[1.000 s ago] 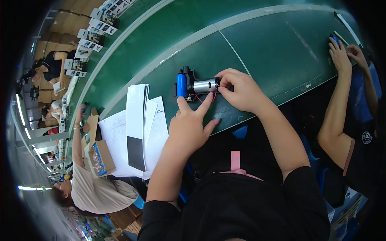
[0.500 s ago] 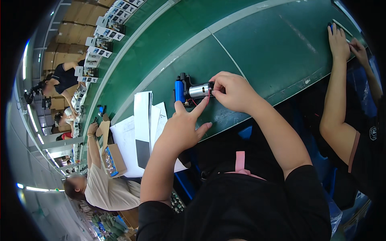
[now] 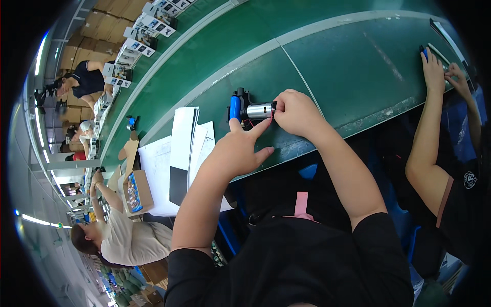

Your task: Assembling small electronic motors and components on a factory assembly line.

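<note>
A small assembly lies on the green table, made up of a silver cylindrical motor (image 3: 260, 111), a blue cylinder (image 3: 235, 107) and a black plastic housing (image 3: 244, 96). My right hand (image 3: 300, 115) pinches the dark right end of the motor between thumb and fingertips, which hide part of it. A thin red wire (image 3: 271, 121) runs down by that end. My left hand (image 3: 234, 153) has its fingers spread. One fingertip rests at the lower end of the blue cylinder, and the index finger reaches under the motor toward the wire. Its thumb sticks out free.
Paper sheets (image 3: 183, 146) lie left of my left arm, beside a small carton (image 3: 147, 189) of blue-ended parts. Another blue-and-black assembly (image 3: 132, 123) sits farther left. Open white boxes (image 3: 139, 43) line the far belt. Co-workers sit left and right; one's hand (image 3: 433, 71) holds something blue.
The whole view has shifted slightly. Both my hands stay at the motor, my left index finger still near the wire. The left co-worker's arms have moved away from the flap of the carton.
</note>
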